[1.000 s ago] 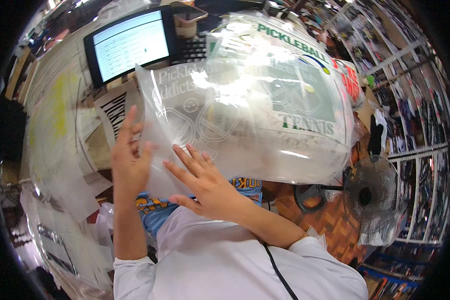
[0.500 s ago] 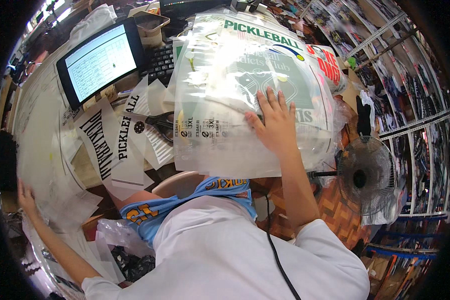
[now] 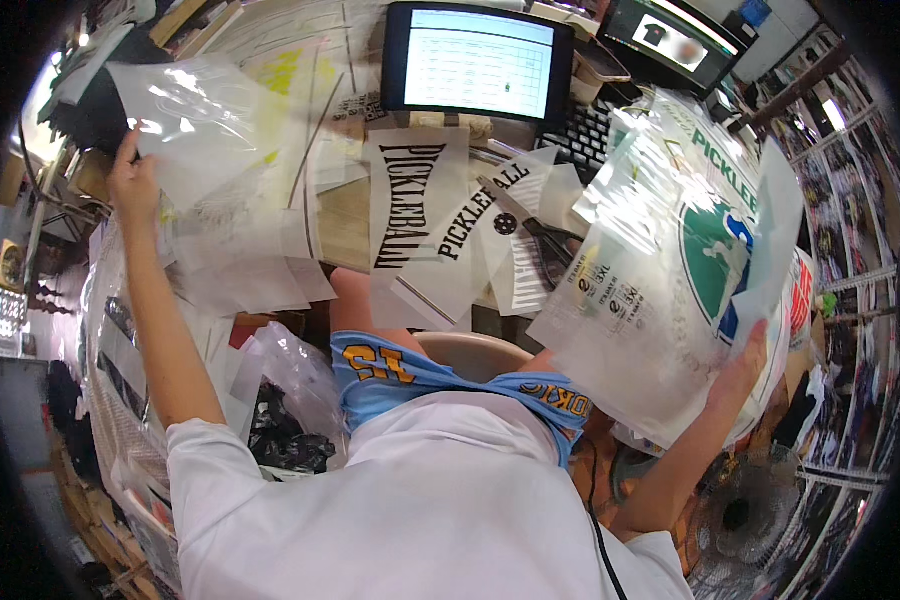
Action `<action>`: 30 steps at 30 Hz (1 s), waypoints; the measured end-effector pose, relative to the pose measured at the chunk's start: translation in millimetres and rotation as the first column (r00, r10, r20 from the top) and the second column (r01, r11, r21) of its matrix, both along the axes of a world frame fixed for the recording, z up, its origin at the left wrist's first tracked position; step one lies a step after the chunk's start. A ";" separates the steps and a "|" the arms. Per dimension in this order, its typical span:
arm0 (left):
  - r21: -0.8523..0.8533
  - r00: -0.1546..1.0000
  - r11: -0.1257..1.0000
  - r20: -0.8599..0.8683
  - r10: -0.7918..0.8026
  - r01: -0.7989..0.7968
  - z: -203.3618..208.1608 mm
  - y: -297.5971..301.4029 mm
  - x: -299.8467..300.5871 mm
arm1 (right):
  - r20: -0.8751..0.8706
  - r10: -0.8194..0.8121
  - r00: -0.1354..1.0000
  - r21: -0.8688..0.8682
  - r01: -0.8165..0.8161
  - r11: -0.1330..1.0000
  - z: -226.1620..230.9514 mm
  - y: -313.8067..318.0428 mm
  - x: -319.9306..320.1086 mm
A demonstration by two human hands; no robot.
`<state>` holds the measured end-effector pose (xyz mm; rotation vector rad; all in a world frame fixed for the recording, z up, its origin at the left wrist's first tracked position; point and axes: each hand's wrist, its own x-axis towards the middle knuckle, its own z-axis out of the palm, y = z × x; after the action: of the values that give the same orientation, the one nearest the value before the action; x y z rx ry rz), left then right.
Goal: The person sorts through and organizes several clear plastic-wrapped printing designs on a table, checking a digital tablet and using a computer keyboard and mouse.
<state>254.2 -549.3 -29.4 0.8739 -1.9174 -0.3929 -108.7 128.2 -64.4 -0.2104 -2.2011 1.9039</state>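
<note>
My left hand (image 3: 133,180) is stretched out to the far left and pinches the edge of a clear film sheet (image 3: 205,120) held up over a pile of loose sheets. My right hand (image 3: 745,365) is at the right and grips the lower edge of a stack of glossy transfer sheets (image 3: 670,270) printed with a green round design and small black marks. Between the hands, cut film pieces with black lettering (image 3: 440,215) lie on the desk. I wear a white shirt and blue shorts.
A monitor (image 3: 475,62) showing a table stands at the back, with a keyboard (image 3: 585,130) beside it and a second screen (image 3: 670,35) further right. A floor fan (image 3: 745,515) sits low right. Paper stacks (image 3: 240,270) cover the left of the desk.
My left hand swung from low on the left up to the far left and took hold of a clear sheet. My right hand shifted from pressing on the printed stack to gripping its lower edge.
</note>
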 end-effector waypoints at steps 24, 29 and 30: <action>0.586 0.443 0.008 -0.603 -0.663 0.810 -42.0 391.4 -203.3 | 0.013 0.647 0.762 0.729 -0.450 0.516 -4.5 -96.3 108.8; 0.587 0.489 0.113 -0.537 -0.687 0.802 -47.9 417.6 -217.5 | 0.013 0.670 0.742 0.799 -0.410 0.439 -14.9 -105.6 125.8; 0.580 0.507 0.128 -0.559 -0.656 0.804 -48.5 419.1 -217.0 | 0.008 0.675 0.738 0.797 -0.412 0.441 -15.4 -105.6 126.3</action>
<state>37.1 -130.2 -77.9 0.2304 -1.8310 -2.0636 17.5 22.6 -79.8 1.0277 -2.7769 0.8527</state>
